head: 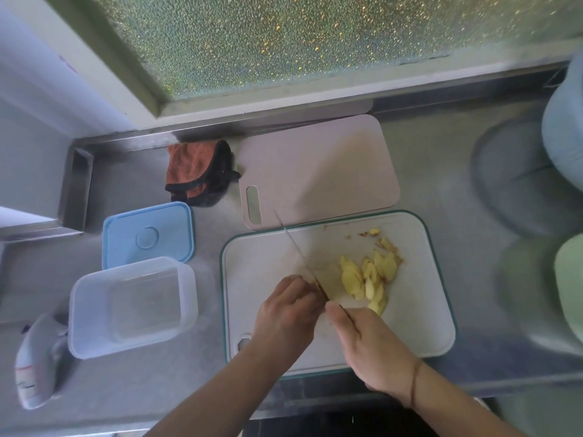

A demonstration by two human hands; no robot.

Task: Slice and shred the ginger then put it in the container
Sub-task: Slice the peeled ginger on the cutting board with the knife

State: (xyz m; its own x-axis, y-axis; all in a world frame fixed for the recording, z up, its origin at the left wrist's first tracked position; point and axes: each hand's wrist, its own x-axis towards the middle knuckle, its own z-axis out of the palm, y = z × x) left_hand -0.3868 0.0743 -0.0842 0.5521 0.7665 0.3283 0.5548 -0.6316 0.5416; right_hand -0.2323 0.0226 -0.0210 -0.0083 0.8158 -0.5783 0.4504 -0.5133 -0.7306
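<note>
Several pale yellow ginger slices (367, 275) lie in a loose heap on the white cutting board with a teal rim (258, 263). My right hand (372, 348) grips the handle of a knife (299, 257), whose blade slants up and left across the board. My left hand (287, 310) has its fingers curled against the blade's left side, holding a small brownish piece of ginger (319, 284) that is mostly hidden under the fingertips. The clear plastic container (94, 288) stands empty to the left of the board.
A blue lid (148, 234) lies behind the container. A pink cutting board (315, 171) and an orange cloth (198, 171) are at the back. A white bag (38, 361) is at the left edge. Blue (564, 121) and green (571, 279) round vessels stand on the right.
</note>
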